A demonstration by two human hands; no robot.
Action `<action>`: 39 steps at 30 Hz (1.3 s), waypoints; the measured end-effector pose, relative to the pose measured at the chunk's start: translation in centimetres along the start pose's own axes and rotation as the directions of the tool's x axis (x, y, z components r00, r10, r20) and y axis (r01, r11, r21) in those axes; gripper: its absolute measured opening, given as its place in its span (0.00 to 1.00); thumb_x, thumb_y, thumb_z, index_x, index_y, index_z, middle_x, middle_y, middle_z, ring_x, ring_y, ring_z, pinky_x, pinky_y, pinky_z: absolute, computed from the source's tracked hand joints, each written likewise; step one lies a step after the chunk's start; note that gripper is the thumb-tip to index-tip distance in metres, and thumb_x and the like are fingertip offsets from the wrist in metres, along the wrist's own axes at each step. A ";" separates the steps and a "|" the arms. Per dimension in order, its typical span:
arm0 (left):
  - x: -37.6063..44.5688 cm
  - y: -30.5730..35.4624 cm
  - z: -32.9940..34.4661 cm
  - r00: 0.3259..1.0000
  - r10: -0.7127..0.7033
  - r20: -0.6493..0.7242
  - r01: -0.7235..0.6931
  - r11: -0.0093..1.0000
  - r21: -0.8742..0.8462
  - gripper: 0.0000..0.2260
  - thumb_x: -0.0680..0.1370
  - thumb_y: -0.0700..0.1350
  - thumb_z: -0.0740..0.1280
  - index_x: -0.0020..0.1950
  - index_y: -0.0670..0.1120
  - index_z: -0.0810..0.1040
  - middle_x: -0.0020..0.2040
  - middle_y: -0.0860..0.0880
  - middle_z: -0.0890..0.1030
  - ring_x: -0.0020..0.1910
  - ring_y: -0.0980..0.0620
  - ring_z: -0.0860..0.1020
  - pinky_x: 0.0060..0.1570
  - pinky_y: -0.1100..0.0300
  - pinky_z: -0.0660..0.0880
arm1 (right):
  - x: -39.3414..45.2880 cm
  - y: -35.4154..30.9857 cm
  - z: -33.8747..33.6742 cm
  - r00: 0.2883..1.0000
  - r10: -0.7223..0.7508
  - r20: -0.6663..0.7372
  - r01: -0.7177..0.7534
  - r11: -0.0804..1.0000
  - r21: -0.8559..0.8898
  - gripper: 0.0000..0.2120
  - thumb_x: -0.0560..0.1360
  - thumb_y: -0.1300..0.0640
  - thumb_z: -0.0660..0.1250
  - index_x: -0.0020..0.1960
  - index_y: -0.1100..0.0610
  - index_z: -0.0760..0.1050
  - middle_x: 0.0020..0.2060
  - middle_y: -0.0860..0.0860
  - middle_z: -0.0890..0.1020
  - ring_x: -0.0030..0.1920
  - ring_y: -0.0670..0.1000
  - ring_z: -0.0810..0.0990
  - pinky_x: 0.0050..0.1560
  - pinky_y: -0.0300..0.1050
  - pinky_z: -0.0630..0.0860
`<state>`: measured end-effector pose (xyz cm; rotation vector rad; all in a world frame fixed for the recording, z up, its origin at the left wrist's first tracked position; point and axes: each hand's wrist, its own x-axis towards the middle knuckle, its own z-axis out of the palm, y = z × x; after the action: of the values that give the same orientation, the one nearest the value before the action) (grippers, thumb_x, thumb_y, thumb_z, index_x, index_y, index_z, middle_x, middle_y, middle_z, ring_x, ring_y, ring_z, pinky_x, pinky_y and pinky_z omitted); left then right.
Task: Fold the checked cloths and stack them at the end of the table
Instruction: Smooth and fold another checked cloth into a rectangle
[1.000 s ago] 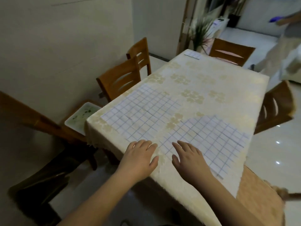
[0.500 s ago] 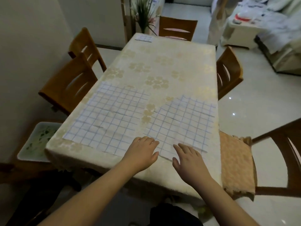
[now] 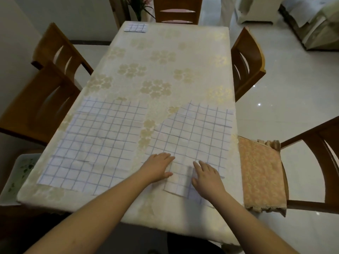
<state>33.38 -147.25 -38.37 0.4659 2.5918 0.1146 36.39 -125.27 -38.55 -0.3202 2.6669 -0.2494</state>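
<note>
White-and-blue checked cloth (image 3: 190,136) lies creased at the table's near right, near edge partly folded. Left hand (image 3: 157,167) and right hand (image 3: 206,176) both press flat on it, fingers straight, gripping nothing. Second checked cloth (image 3: 95,140) spread flat at left. Folded cloth (image 3: 136,27) at far end of table (image 3: 165,57). Tray (image 3: 12,176) sits on a chair at left, contents unclear.

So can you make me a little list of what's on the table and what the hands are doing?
left hand: flat on the right cloth's near edge
right hand: flat on the same cloth
right cloth: spread out, near corner turned over
left cloth: spread flat, untouched
folded cloth: far left corner of the table
table: covered with a flowered tablecloth
</note>
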 end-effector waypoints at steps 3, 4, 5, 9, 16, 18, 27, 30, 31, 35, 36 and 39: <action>4.5 -1.5 -1.3 1.000 -0.018 -0.021 0.020 0.997 0.074 0.35 0.80 0.61 0.60 0.80 0.50 0.47 0.81 0.48 0.50 0.78 0.49 0.50 0.75 0.49 0.51 | 3.4 1.4 0.1 1.000 0.000 -0.025 0.001 1.000 0.027 0.32 0.81 0.46 0.54 0.80 0.53 0.46 0.79 0.54 0.49 0.78 0.55 0.49 0.76 0.52 0.48; 5.7 -1.9 -1.5 0.999 -0.031 -0.023 0.033 0.995 0.096 0.37 0.79 0.62 0.61 0.80 0.50 0.45 0.81 0.49 0.47 0.79 0.50 0.48 0.76 0.48 0.48 | 4.5 2.0 0.2 1.000 0.003 -0.031 -0.002 0.999 0.034 0.32 0.81 0.45 0.53 0.80 0.52 0.44 0.79 0.53 0.46 0.79 0.55 0.46 0.76 0.52 0.46; 6.7 -2.1 -1.4 0.999 -0.041 -0.017 0.043 0.993 0.111 0.40 0.77 0.63 0.62 0.80 0.51 0.42 0.81 0.50 0.43 0.79 0.50 0.45 0.76 0.47 0.46 | 5.5 2.5 0.4 0.999 0.005 -0.039 -0.004 0.999 0.037 0.33 0.81 0.43 0.51 0.80 0.51 0.42 0.79 0.52 0.44 0.79 0.54 0.44 0.76 0.52 0.44; 8.2 -2.2 1.0 0.999 -0.037 0.014 0.035 0.994 0.106 0.45 0.74 0.70 0.59 0.79 0.53 0.36 0.79 0.51 0.35 0.78 0.50 0.39 0.76 0.44 0.42 | 7.8 4.0 1.4 0.999 -0.014 -0.047 0.016 0.999 0.037 0.40 0.72 0.33 0.33 0.79 0.50 0.38 0.79 0.51 0.39 0.78 0.54 0.39 0.76 0.51 0.39; 6.6 -1.3 3.9 0.995 -0.092 -0.040 0.093 0.995 0.025 0.46 0.65 0.75 0.41 0.78 0.54 0.34 0.78 0.52 0.31 0.76 0.53 0.34 0.74 0.46 0.38 | 8.0 6.3 4.0 0.986 -0.105 -0.131 0.111 0.993 0.042 0.33 0.80 0.37 0.48 0.80 0.51 0.51 0.79 0.52 0.51 0.78 0.54 0.50 0.75 0.50 0.43; 6.0 -1.3 4.2 0.995 -0.090 -0.038 0.091 0.995 0.034 0.46 0.66 0.75 0.43 0.78 0.55 0.34 0.78 0.52 0.31 0.77 0.52 0.34 0.74 0.46 0.38 | 7.9 6.7 4.2 0.983 -0.127 -0.132 0.132 0.991 0.030 0.32 0.80 0.38 0.49 0.80 0.51 0.52 0.79 0.52 0.52 0.78 0.54 0.49 0.75 0.51 0.43; 7.4 -3.1 1.8 0.940 -0.117 -0.321 0.102 0.993 -0.064 0.33 0.74 0.67 0.55 0.76 0.52 0.64 0.78 0.44 0.60 0.75 0.45 0.60 0.71 0.44 0.60 | 7.6 7.3 4.9 0.965 -0.188 -0.183 0.188 0.982 -0.021 0.34 0.80 0.36 0.48 0.80 0.51 0.45 0.79 0.53 0.45 0.79 0.54 0.42 0.76 0.55 0.44; 9.3 -4.0 0.4 0.883 -0.347 -0.317 0.255 0.920 -0.297 0.28 0.79 0.58 0.60 0.77 0.50 0.61 0.75 0.46 0.66 0.72 0.46 0.65 0.69 0.48 0.62 | 7.5 7.2 5.0 0.958 -0.195 -0.209 0.192 0.981 -0.032 0.34 0.80 0.36 0.49 0.80 0.49 0.46 0.80 0.51 0.46 0.79 0.54 0.42 0.76 0.56 0.45; 10.0 -4.2 0.0 0.862 -0.414 -0.292 0.297 0.880 -0.371 0.27 0.80 0.55 0.61 0.77 0.50 0.61 0.74 0.47 0.67 0.71 0.46 0.66 0.69 0.49 0.63 | 7.6 7.2 4.9 0.957 -0.196 -0.213 0.193 0.981 -0.036 0.34 0.80 0.36 0.50 0.80 0.49 0.46 0.80 0.50 0.47 0.79 0.54 0.42 0.76 0.56 0.45; 12.3 -5.3 -1.7 0.778 -0.597 -0.195 0.416 0.723 -0.552 0.23 0.80 0.53 0.64 0.73 0.48 0.67 0.68 0.45 0.72 0.65 0.44 0.70 0.63 0.46 0.69 | 7.7 7.2 5.0 0.960 -0.195 -0.202 0.188 0.981 -0.055 0.33 0.80 0.36 0.49 0.80 0.49 0.46 0.79 0.50 0.47 0.79 0.53 0.41 0.76 0.57 0.44; 12.7 -5.5 -2.0 0.761 -0.623 -0.181 0.447 0.706 -0.550 0.21 0.79 0.54 0.65 0.71 0.49 0.69 0.66 0.45 0.73 0.63 0.44 0.72 0.62 0.46 0.70 | 7.7 7.2 5.0 0.960 -0.193 -0.205 0.186 0.981 -0.052 0.33 0.79 0.36 0.49 0.80 0.49 0.47 0.79 0.50 0.48 0.79 0.53 0.42 0.76 0.57 0.45; 14.0 -6.1 -3.4 0.733 -0.672 -0.104 0.529 0.660 -0.533 0.22 0.76 0.58 0.68 0.66 0.49 0.73 0.64 0.45 0.72 0.63 0.44 0.71 0.62 0.48 0.70 | 7.7 7.2 5.0 0.961 -0.191 -0.201 0.185 0.981 -0.050 0.34 0.79 0.36 0.50 0.80 0.49 0.48 0.79 0.50 0.49 0.79 0.53 0.43 0.76 0.57 0.45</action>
<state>18.43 -148.09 -42.85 -0.6666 2.7156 0.6056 30.54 -121.06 -47.72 -0.5898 2.8470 -0.3154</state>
